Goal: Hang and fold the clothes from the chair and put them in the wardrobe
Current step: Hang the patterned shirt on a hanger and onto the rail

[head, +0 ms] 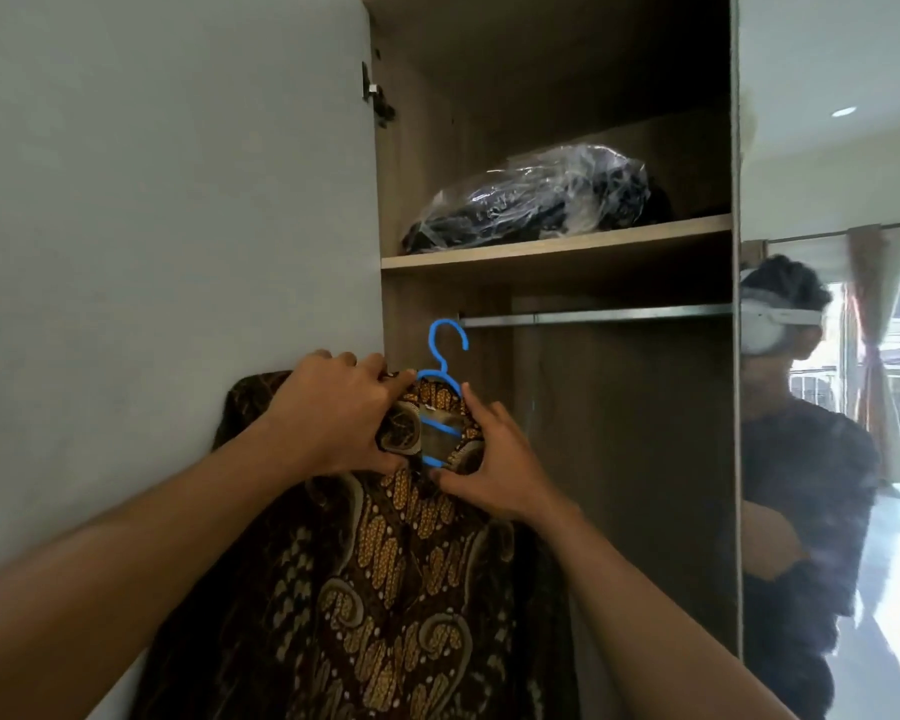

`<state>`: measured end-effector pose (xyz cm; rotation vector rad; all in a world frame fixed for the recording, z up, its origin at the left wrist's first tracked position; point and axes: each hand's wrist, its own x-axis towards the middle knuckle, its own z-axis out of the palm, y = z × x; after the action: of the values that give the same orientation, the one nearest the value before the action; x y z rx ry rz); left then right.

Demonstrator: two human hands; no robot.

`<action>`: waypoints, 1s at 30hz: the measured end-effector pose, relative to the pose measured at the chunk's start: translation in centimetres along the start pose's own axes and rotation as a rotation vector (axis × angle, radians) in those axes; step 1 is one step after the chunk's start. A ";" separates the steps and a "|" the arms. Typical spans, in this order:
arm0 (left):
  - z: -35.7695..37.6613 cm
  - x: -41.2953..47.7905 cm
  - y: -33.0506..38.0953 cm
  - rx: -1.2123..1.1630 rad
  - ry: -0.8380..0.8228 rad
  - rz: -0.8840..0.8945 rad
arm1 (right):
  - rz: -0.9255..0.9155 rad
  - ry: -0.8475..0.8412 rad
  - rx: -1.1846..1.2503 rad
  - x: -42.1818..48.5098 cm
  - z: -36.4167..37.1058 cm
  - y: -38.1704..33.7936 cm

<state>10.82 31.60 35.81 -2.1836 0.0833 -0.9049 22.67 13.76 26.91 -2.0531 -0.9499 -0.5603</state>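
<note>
A brown and gold batik shirt (385, 589) hangs on a blue plastic hanger (445, 350) in front of the open wardrobe. My left hand (333, 413) grips the shirt's collar and left shoulder. My right hand (494, 459) pinches the collar on the right side, thumb under the neckline. The hanger's hook sticks up just below and left of the metal rail (593, 317), not on it. The wardrobe's hanging space (619, 459) behind the shirt is dark.
The open wardrobe door (178, 200) fills the left side. A shelf (557, 246) above the rail carries a dark bundle in clear plastic (531, 205). A mirrored door (827, 407) on the right reflects a person wearing a headset, a window and curtains.
</note>
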 end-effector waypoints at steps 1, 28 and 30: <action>0.6 0.6 0.0 0.019 -0.005 -0.005 | 0.000 0.012 0.035 0.8 0.6 0.6; 16.0 17.6 5.8 0.009 -0.091 -0.126 | -0.093 0.132 0.337 18.9 3.4 20.4; 16.9 18.8 6.1 -0.001 -0.093 -0.143 | -0.087 0.123 0.337 20.2 3.3 21.3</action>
<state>36.79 31.68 34.83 -2.2510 -0.1189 -0.8800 52.02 16.43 28.10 -1.6667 -0.9906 -0.5261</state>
